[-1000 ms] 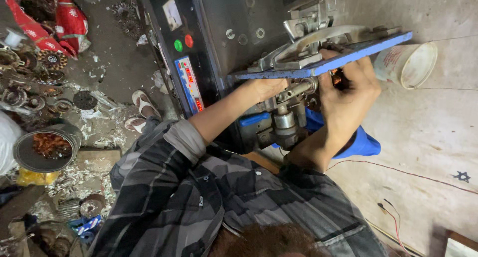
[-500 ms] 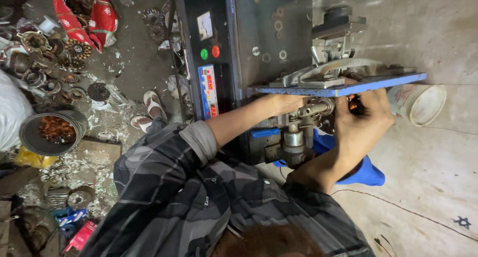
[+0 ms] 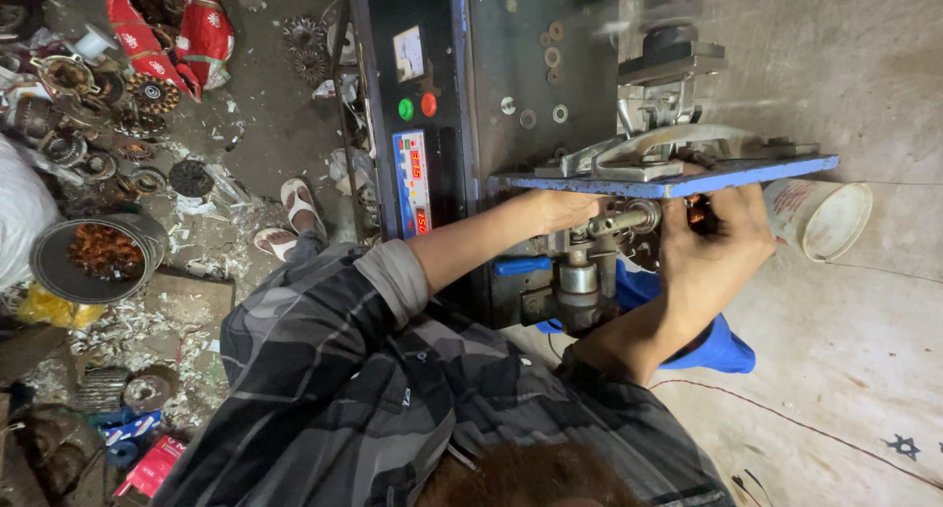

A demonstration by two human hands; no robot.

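Note:
My left hand (image 3: pixel 562 210) is closed around the near end of a metal shaft (image 3: pixel 629 218) that sticks out just under a blue plate (image 3: pixel 678 180) on the machine. My right hand (image 3: pixel 715 244) grips a round part with copper windings (image 3: pixel 697 212) at the shaft's other end; most of that part is hidden by my fingers. A grey metal arm and clamp (image 3: pixel 668 139) sit on top of the blue plate. Below the shaft a steel spindle (image 3: pixel 578 281) stands on the machine's front.
A dark control box (image 3: pixel 417 114) carries a green and a red button and a lit display. A white bucket (image 3: pixel 820 217) lies to the right on the concrete floor. A bowl of copper scrap (image 3: pixel 93 256), motor parts and sandals (image 3: pixel 295 212) litter the left.
The view has swung so the machine sits further right and larger. Both hands have stayed at the shaft under the blue plate, and my right hand's fingers have shifted around the wound part.

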